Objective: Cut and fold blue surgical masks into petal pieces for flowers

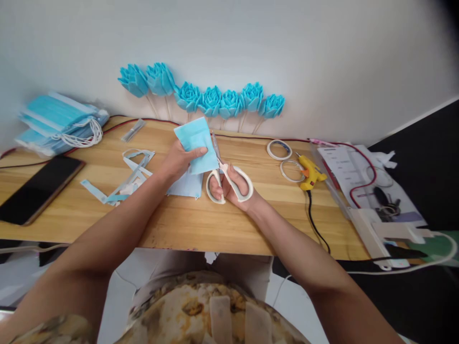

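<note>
My left hand (181, 160) pinches a light blue piece of face mask fabric (199, 141), its thumb pressed on the front. My right hand (233, 184) has its fingers through the white handles of a pair of scissors (220, 165). The handles are apart, and the blades meet the right edge of the blue piece. Beneath the hands, a pale blue piece of mask material (188, 186) lies on the wooden table (215, 220). Cut-off blue and white strips (132, 172) lie loose left of my left hand.
Several blue flowers (211, 100) on thin stems lean against the wall. Stacked face masks (59, 122) and a phone (41, 188) are at the left. At the right are a tape roll (278, 149), a yellow glue gun (311, 173) with its cord, papers (346, 172) and a power strip (376, 231).
</note>
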`<move>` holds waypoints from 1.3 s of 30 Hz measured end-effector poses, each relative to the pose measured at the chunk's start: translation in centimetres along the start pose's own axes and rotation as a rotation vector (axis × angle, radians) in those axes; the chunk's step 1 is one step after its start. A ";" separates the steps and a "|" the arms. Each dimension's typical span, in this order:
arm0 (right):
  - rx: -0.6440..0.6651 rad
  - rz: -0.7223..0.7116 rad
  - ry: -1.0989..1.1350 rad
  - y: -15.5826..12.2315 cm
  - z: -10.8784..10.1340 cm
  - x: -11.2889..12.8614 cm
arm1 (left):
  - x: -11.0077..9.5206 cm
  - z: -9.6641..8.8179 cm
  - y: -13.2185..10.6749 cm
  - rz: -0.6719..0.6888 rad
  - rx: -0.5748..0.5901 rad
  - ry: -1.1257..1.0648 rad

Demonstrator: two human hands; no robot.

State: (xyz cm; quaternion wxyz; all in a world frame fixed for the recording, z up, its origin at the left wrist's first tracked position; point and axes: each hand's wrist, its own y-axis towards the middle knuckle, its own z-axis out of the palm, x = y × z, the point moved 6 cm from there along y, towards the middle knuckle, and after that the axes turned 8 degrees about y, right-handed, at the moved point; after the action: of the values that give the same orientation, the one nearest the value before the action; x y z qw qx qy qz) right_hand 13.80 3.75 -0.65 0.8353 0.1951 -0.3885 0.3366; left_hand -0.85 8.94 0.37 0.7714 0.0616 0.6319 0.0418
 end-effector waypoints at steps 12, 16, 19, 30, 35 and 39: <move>-0.025 -0.056 0.001 0.1 -0.1 0.1 | 0.4 0.6 -0.3 -0.038 -0.053 -0.007; -0.072 -0.087 0.011 0.0 0.1 0.4 | 0.5 0.6 -0.3 -0.047 -0.056 -0.009; -0.108 -0.089 0.026 -0.1 0.1 0.6 | 0.4 0.6 -0.3 -0.057 -0.058 -0.009; -0.135 -0.094 0.005 -0.2 0.0 0.6 | 0.3 0.5 -0.2 -0.042 -0.087 0.005; -0.156 -0.092 -0.010 -0.2 -0.4 0.3 | 0.3 0.6 -0.2 -0.055 -0.079 -0.001; -0.167 -0.072 -0.014 -0.2 -0.6 0.2 | 0.6 0.4 -0.1 -0.064 -0.074 0.009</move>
State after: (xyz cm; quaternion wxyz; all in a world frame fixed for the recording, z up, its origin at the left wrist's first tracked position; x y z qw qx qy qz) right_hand 14.31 4.05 -0.88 0.8575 0.1406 -0.4137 0.2716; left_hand -0.39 8.86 -0.18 0.7712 0.0124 0.6351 0.0406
